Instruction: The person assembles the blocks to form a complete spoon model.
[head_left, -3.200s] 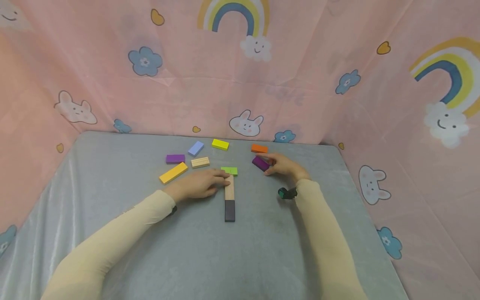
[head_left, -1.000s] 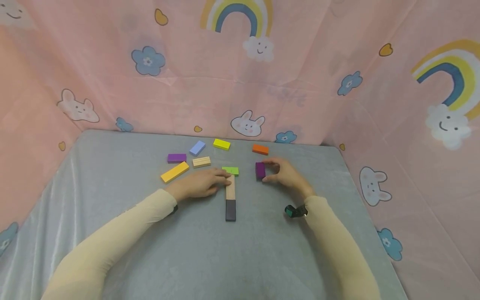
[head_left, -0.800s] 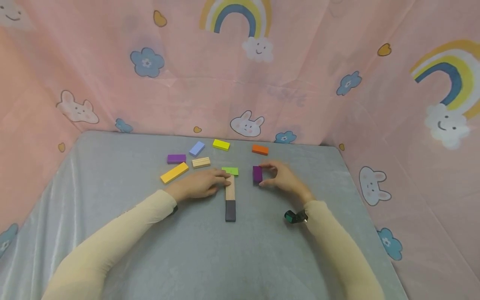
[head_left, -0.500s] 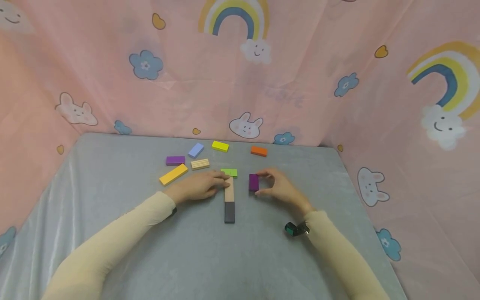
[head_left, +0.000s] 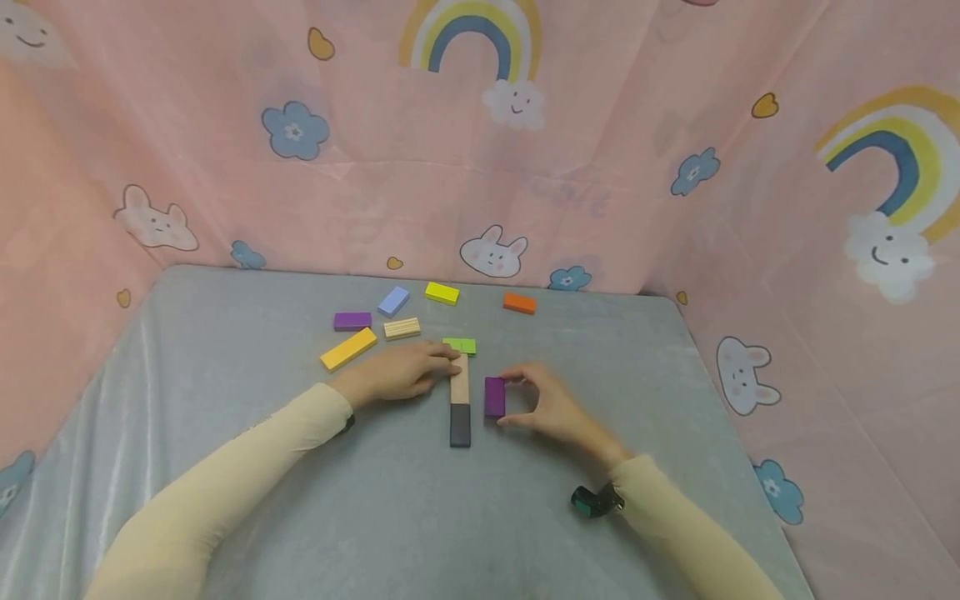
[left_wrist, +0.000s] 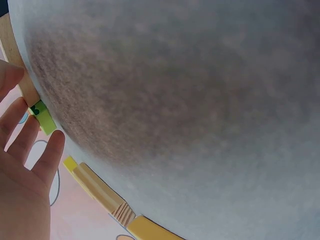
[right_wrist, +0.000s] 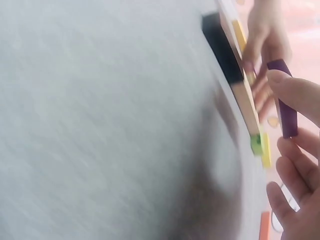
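In right hand (head_left: pixel 555 410): purple block (head_left: pixel 494 397), pinched | left hand (head_left: pixel 393 371): fingers extended, well apart from it

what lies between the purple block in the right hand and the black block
In the head view, only bare grey cloth shows between the held purple block and the black block.

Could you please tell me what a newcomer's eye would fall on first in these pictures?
Probably the pink cloth, printed with rainbows and rabbits, behind the grey tabletop. Next, likely the purple block pinched in the right hand, just right of the black block. The left hand has its fingertips at the pale wooden block, between the black block and the green one.
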